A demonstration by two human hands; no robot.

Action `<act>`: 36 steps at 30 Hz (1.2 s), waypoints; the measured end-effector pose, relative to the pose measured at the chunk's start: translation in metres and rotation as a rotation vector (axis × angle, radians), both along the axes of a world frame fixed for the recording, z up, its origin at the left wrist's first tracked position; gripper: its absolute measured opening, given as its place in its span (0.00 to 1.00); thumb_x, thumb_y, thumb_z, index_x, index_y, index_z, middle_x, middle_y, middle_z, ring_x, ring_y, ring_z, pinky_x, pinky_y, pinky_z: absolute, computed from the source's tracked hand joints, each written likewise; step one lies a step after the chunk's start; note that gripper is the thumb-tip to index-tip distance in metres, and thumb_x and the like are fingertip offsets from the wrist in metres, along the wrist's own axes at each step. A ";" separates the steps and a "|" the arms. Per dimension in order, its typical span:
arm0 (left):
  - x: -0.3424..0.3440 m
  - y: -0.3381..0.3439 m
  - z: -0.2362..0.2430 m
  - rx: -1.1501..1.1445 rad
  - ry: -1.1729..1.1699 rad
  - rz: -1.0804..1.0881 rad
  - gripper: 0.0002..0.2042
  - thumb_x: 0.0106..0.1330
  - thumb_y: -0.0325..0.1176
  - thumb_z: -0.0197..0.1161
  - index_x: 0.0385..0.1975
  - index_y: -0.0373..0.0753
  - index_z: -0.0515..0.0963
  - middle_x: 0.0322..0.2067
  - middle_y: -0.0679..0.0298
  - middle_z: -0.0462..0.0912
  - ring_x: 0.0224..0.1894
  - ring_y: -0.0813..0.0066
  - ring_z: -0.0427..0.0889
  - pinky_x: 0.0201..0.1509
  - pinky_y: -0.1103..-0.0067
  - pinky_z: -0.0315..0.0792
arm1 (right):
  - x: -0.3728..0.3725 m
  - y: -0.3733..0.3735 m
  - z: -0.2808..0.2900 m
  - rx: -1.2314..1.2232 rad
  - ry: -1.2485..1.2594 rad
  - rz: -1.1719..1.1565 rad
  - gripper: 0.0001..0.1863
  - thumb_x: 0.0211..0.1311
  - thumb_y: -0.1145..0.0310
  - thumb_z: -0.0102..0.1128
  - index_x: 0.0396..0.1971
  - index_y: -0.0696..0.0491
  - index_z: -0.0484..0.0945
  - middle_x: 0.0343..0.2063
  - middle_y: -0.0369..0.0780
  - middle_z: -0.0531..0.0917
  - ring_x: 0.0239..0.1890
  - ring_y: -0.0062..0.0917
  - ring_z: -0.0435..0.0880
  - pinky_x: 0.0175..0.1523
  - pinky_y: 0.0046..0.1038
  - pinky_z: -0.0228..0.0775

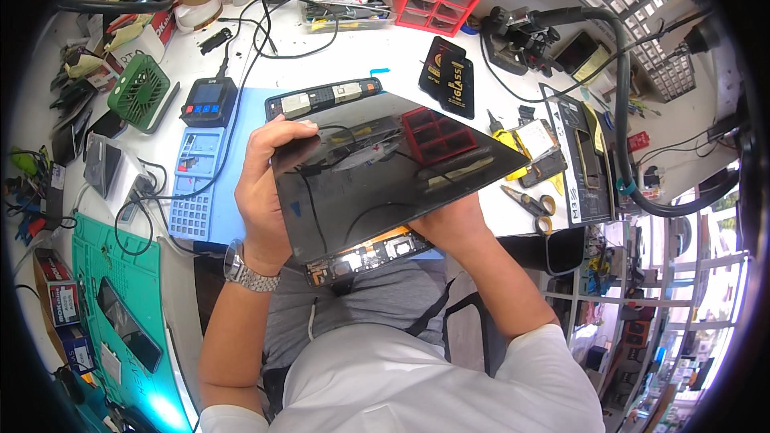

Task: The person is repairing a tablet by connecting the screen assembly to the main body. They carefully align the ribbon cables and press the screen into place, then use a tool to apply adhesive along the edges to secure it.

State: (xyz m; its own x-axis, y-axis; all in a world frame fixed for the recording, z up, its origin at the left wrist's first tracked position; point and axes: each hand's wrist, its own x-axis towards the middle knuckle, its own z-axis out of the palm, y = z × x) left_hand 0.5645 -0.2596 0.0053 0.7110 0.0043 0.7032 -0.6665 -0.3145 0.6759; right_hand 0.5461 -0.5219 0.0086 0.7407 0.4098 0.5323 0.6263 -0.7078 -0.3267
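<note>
Both hands hold a glossy black tablet screen panel [377, 176] tilted above the worktop [385, 56]: left hand [269, 192] grips its left edge, right hand [457, 224] its lower edge. It looks thin, stiff, slippery and fragile; best held by the edges

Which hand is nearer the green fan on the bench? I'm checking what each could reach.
Left. The left hand grips the dark tablet panel on the side facing the green fan; the right hand holds its far edge.
</note>
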 end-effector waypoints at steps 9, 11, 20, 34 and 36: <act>-0.001 0.000 0.003 -0.006 0.024 -0.021 0.22 0.60 0.29 0.79 0.53 0.29 0.83 0.54 0.55 0.86 0.60 0.56 0.85 0.76 0.54 0.72 | 0.004 0.007 0.004 -0.053 -0.114 0.057 0.14 0.52 0.80 0.68 0.41 0.58 0.85 0.40 0.47 0.85 0.41 0.50 0.84 0.46 0.47 0.78; 0.000 0.001 0.001 0.005 0.006 -0.019 0.23 0.60 0.29 0.79 0.53 0.29 0.82 0.54 0.55 0.86 0.60 0.56 0.85 0.76 0.54 0.72 | 0.002 0.007 0.004 -0.073 -0.054 0.059 0.14 0.51 0.81 0.67 0.40 0.58 0.85 0.39 0.47 0.85 0.40 0.50 0.84 0.46 0.48 0.78; 0.000 0.001 -0.001 -0.003 0.017 -0.015 0.24 0.60 0.32 0.80 0.54 0.29 0.82 0.54 0.53 0.86 0.59 0.55 0.86 0.75 0.52 0.72 | -0.004 0.008 0.008 -0.064 0.020 0.074 0.16 0.48 0.82 0.66 0.41 0.60 0.84 0.40 0.50 0.83 0.43 0.51 0.83 0.49 0.49 0.76; -0.002 0.000 0.002 -0.021 0.064 -0.015 0.22 0.61 0.33 0.79 0.52 0.30 0.84 0.54 0.56 0.86 0.59 0.56 0.86 0.75 0.52 0.72 | -0.007 0.008 0.009 -0.039 0.005 0.095 0.18 0.47 0.84 0.65 0.42 0.59 0.84 0.40 0.49 0.83 0.43 0.51 0.83 0.49 0.49 0.76; -0.001 0.000 0.002 -0.014 0.051 -0.011 0.22 0.61 0.33 0.79 0.52 0.29 0.83 0.54 0.55 0.86 0.59 0.56 0.86 0.75 0.52 0.72 | -0.005 0.008 0.010 -0.035 -0.024 0.102 0.18 0.47 0.83 0.65 0.42 0.59 0.85 0.40 0.49 0.83 0.42 0.51 0.83 0.49 0.48 0.77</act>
